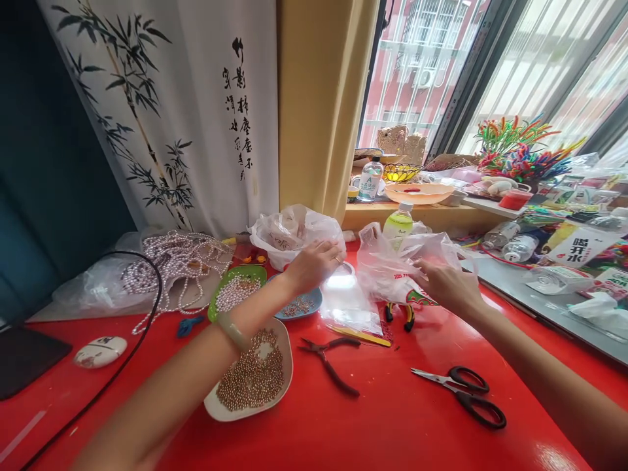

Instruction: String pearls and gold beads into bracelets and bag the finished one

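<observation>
My left hand (318,267) reaches over the front right of a white bowl (282,260) holding a clear plastic bag. Its fingers look stretched out, the tips partly hidden. My right hand (447,286) pinches the edge of a thin white plastic bag (387,268) on the right. Below my left forearm lies a white dish of gold beads (255,376). A green tray of pale beads (238,291) and a blue plate of small pieces (298,306) sit behind it. A clear flat bag (348,297) lies between my hands.
Black-handled pliers (331,363) and scissors (464,391) lie on the red table (383,418). Yellow-and-black pliers (408,317) and a yellow tweezer-like strip (360,336) are farther back. Bead strands (176,265) pile at left. A bottle (398,224) stands behind the bag; a black cable (147,324) crosses left.
</observation>
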Demonstrator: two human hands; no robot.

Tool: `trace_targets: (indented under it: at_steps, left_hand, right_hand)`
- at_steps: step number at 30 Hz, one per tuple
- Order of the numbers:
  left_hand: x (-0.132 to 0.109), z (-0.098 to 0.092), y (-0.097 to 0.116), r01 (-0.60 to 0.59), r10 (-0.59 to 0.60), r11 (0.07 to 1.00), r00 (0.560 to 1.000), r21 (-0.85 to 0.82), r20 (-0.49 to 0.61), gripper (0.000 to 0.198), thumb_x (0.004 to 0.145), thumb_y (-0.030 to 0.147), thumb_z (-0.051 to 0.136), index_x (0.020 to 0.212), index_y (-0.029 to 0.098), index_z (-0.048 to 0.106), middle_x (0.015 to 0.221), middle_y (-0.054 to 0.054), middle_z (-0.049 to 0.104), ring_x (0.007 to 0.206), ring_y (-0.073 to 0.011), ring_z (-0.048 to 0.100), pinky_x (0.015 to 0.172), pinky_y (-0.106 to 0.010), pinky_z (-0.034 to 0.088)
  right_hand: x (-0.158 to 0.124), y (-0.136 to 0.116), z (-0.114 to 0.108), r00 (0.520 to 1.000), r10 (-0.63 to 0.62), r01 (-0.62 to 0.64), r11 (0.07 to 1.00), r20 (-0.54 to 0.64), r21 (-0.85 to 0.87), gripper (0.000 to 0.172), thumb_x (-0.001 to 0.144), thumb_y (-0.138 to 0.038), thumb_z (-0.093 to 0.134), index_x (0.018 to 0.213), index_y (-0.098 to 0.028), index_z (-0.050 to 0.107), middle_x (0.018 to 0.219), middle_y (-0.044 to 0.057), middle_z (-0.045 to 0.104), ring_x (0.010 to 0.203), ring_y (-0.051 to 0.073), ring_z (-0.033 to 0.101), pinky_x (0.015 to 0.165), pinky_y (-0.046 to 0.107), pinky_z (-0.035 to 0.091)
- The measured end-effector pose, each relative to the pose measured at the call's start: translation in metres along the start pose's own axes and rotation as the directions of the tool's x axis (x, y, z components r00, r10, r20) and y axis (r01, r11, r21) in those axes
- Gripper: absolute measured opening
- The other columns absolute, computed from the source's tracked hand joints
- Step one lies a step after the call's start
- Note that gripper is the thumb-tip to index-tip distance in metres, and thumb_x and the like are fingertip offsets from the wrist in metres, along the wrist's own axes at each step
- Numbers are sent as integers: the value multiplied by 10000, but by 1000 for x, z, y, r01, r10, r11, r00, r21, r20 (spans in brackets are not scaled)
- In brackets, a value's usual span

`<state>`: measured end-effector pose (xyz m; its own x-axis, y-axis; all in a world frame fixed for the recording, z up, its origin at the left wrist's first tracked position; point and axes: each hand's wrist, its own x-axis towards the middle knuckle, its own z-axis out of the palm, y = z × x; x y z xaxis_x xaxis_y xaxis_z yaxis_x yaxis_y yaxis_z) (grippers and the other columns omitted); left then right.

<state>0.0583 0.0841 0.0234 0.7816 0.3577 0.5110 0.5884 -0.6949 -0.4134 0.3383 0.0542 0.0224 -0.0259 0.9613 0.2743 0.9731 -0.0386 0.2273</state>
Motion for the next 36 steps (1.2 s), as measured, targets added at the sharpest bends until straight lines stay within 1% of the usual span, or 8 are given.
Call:
trace_targets:
  at_steps: [3, 4, 7, 10, 14, 21, 29, 36]
  left_hand:
    - [-24, -13, -8, 172, -171, 974, 985, -145, 25, 265, 853, 138, 380, 1016, 121, 589, 1035, -94, 609, 989, -193, 513, 828, -311, 420]
    - [-33, -19, -11, 229, -226, 954, 973, -191, 39, 259, 851, 148, 385, 988, 128, 604, 1013, -88, 618, 987, -194, 515, 815, -307, 428]
    - [-60, -34, -20, 405, -371, 860, 914, -312, 164, 244, 840, 196, 418, 983, 167, 614, 991, -55, 642, 940, -179, 551, 800, -297, 436]
    - [-89, -41, -29, 542, -433, 765, 833, -348, 346, 237, 813, 230, 453, 969, 196, 628, 980, -41, 659, 878, -178, 588, 775, -294, 437]
    - [-117, -41, -34, 630, -424, 669, 760, -396, 492, 210, 766, 201, 483, 877, 191, 661, 906, -33, 682, 816, -161, 607, 736, -254, 430]
    - [-135, -44, -56, 718, -478, 610, 670, -335, 568, 225, 728, 175, 480, 849, 182, 671, 886, -36, 686, 813, -162, 605, 718, -232, 414]
    - [-158, -25, -89, 773, -517, 589, 585, -237, 625, 235, 658, 114, 506, 813, 153, 678, 839, -72, 683, 779, -187, 603, 674, -242, 416]
    - [-162, -13, -100, 778, -459, 586, 550, -228, 697, 202, 641, 136, 531, 776, 166, 679, 796, -49, 686, 721, -162, 602, 629, -214, 406]
  right_hand:
    - [-18, -20, -11, 993, -48, 53, 998, -106, 43, 436, 809, -403, 439, 1182, -177, 458, 1049, 103, 627, 901, 288, 588, 602, 347, 456]
    - [-26, -30, -15, 966, -91, 110, 991, -244, 69, 469, 803, -380, 457, 1208, -146, 432, 1095, 121, 600, 946, 292, 566, 630, 353, 459]
    - [-49, -66, -24, 792, -285, 418, 897, -539, 140, 347, 824, -294, 457, 1112, -108, 512, 1073, 129, 607, 985, 254, 540, 783, 353, 432]
    - [-64, -105, -25, 719, -500, 664, 699, -483, 265, 216, 860, -221, 406, 946, -154, 593, 930, 83, 662, 846, 193, 595, 717, 298, 452]
    - [-69, -155, -23, 718, -654, 676, 575, -236, 462, 219, 856, -207, 408, 823, -179, 623, 778, 49, 665, 708, 163, 605, 592, 253, 445]
    - [-57, -208, -31, 738, -640, 626, 530, -215, 572, 177, 819, -186, 471, 875, -204, 637, 794, 36, 655, 760, 173, 598, 609, 253, 429]
    - [-23, -208, -23, 824, -546, 506, 596, -147, 624, 209, 816, -178, 439, 840, -212, 643, 858, 25, 676, 744, 174, 614, 609, 264, 443]
    - [2, -205, -19, 812, -578, 496, 607, -83, 621, 216, 811, -210, 436, 813, -216, 652, 812, 22, 696, 697, 180, 623, 569, 251, 436]
